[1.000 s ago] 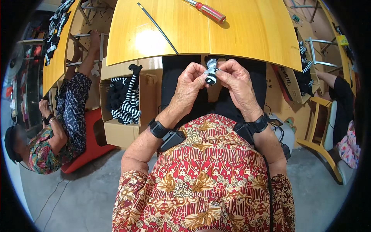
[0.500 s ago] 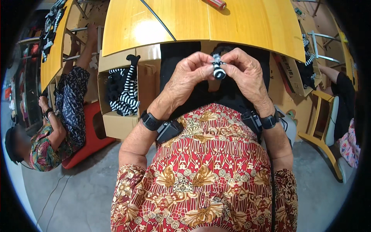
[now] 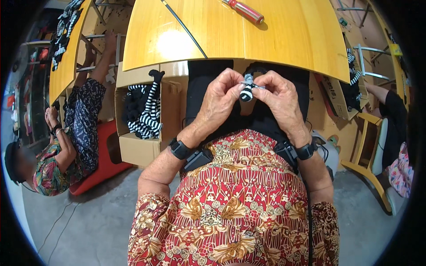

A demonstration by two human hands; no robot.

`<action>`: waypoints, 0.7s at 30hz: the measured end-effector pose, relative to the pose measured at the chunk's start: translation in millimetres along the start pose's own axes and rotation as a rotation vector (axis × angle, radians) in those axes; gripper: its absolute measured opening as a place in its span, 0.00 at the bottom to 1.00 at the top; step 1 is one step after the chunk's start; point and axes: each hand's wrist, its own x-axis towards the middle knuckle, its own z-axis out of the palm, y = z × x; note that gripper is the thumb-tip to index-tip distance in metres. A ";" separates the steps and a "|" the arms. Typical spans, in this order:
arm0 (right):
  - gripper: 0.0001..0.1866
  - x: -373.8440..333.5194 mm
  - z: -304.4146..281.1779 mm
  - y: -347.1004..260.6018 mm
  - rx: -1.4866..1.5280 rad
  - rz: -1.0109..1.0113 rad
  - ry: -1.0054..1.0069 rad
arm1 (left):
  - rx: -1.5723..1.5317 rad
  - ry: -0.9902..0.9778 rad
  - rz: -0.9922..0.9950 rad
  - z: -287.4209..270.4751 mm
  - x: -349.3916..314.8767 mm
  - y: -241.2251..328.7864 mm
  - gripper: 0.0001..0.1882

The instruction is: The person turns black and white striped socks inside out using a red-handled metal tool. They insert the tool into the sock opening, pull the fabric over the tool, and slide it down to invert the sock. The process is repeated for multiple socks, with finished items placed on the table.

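We see a small black-and-white striped knit piece [image 3: 246, 94] pinched from both sides, between the thumb and fingers of the left hand [image 3: 222, 94] and those of the right hand [image 3: 278, 92]. It lies above the lap, just short of the table's near edge; its grey upper part is small and partly covered by fingers, so we cannot be sure of its form. On the yellow table [image 3: 293, 42] beyond, we note a thin dark rod [image 3: 185, 32] and a red-handled tool [image 3: 247, 12]. To the left, an open cardboard box [image 3: 140, 151] contains striped knitwear [image 3: 151, 116]; farther left sits a co-worker [image 3: 55, 170].
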 end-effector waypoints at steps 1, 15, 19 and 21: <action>0.03 0.4 1.4 2.9 -0.054 -0.067 0.051 | 0.033 0.012 -0.007 2.3 -1.5 0.3 0.06; 0.03 5.3 4.1 1.4 0.398 0.166 -0.057 | -0.237 0.103 -0.201 2.4 0.6 -4.1 0.04; 0.03 3.6 12.7 -10.4 -0.155 -0.097 0.073 | -0.398 0.184 -0.277 8.7 -0.7 6.4 0.04; 0.04 2.9 14.9 -11.3 -0.351 -0.220 0.135 | -0.389 0.199 -0.240 8.7 0.9 7.7 0.04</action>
